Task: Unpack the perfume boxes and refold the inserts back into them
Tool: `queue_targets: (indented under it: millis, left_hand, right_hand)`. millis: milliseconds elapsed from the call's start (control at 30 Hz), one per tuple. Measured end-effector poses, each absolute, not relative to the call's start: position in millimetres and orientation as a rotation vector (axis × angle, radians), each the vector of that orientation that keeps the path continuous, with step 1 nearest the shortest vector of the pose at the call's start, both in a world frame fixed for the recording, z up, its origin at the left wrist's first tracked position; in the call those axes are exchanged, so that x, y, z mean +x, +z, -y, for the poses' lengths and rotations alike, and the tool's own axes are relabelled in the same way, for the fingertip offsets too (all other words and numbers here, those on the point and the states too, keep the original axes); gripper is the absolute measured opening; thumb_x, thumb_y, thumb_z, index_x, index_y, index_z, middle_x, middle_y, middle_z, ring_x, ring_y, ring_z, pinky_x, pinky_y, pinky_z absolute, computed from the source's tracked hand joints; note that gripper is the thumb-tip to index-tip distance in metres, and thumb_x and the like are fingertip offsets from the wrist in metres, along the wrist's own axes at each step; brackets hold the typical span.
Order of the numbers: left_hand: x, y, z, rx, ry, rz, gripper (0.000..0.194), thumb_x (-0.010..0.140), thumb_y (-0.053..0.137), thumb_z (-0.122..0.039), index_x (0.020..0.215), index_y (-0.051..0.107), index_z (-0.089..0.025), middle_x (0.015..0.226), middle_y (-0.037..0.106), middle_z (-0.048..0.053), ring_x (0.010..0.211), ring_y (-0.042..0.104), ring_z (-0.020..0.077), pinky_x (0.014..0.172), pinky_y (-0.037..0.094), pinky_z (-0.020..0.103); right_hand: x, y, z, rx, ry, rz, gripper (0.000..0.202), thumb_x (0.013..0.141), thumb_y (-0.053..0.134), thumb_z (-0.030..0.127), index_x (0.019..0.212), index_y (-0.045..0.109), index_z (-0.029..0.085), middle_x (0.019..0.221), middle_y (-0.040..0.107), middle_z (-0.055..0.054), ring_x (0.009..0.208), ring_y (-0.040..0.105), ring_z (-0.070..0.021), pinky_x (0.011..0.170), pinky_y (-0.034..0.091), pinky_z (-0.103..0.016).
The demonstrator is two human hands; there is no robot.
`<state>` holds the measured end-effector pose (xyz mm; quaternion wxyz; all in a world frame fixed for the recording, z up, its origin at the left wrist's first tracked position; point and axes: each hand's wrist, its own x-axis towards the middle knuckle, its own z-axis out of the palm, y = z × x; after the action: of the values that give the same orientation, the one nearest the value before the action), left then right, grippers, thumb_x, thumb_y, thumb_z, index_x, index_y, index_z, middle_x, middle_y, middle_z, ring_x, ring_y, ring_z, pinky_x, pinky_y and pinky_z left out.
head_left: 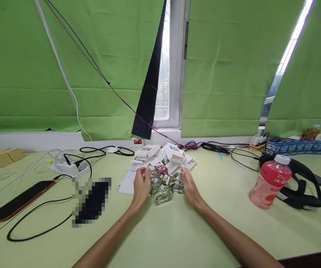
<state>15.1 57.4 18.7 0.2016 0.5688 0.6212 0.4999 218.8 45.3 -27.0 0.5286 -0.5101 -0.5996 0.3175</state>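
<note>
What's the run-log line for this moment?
left hand: left edge of glass bottles; right hand: their right edge; behind: heaped white boxes; farther right: pink drink bottle

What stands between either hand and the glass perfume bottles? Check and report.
Nothing visible. The left hand and right hand flank the glass perfume bottles closely, on opposite sides; the white boxes lie behind the bottles, not in between.

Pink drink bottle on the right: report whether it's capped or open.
Capped: a white cap sits on top of the pink drink bottle. How tightly, I cannot tell.
</note>
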Motion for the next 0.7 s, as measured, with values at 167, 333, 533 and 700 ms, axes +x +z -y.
queue_targets:
  millis: [167,333,533,700]
  left_hand:
    - [2.0,22.3,-62.8,1.619,1.392,-1.763,0.035,0.095,0.036,-0.051,0.103,0.055,-0.023,0.110,0.069,0.010,0.103,0.065,0.0238,0.087,0.052,0.036]
    - [-48.4,28.1,-80.2,1.666,1.445,-1.928,0.024,0.090,0.039,-0.032,0.103,0.056,-0.020,0.117,0.065,0.013,0.112,0.061,0.0267,0.097,0.048,0.040]
    - [-97.2,15.7,-93.0,1.755,1.287,-2.058,0.026,0.067,0.047,-0.010,0.087,0.061,-0.019,0.104,0.071,0.014,0.108,0.064,0.0319,0.101,0.045,0.044]
    - [-107.1,9.4,-97.7,1.769,1.186,-2.084,0.028,0.058,0.051,-0.008,0.080,0.063,-0.021,0.096,0.076,0.011,0.103,0.068,0.0307,0.096,0.050,0.039]
  right_hand:
    - [224.3,-29.7,-47.8,-1.200,0.589,1.519,0.059,0.100,0.025,0.059,0.141,0.046,0.021,0.143,0.047,-0.012,0.137,0.039,-0.0240,0.117,0.027,-0.044]
    - [271.2,-33.4,-67.6,-1.359,0.169,1.481,0.055,0.100,0.029,0.050,0.138,0.048,0.016,0.137,0.052,-0.017,0.131,0.044,-0.0286,0.112,0.032,-0.050]
    - [323.0,-50.9,-82.0,-1.856,-0.115,1.628,0.049,0.094,0.035,0.025,0.136,0.052,0.004,0.140,0.052,-0.023,0.130,0.047,-0.0297,0.110,0.034,-0.041]
    - [324.8,-64.0,-80.9,-1.943,-0.082,1.685,0.048,0.093,0.038,0.023,0.135,0.055,0.007,0.142,0.052,-0.022,0.135,0.045,-0.0312,0.112,0.030,-0.044]
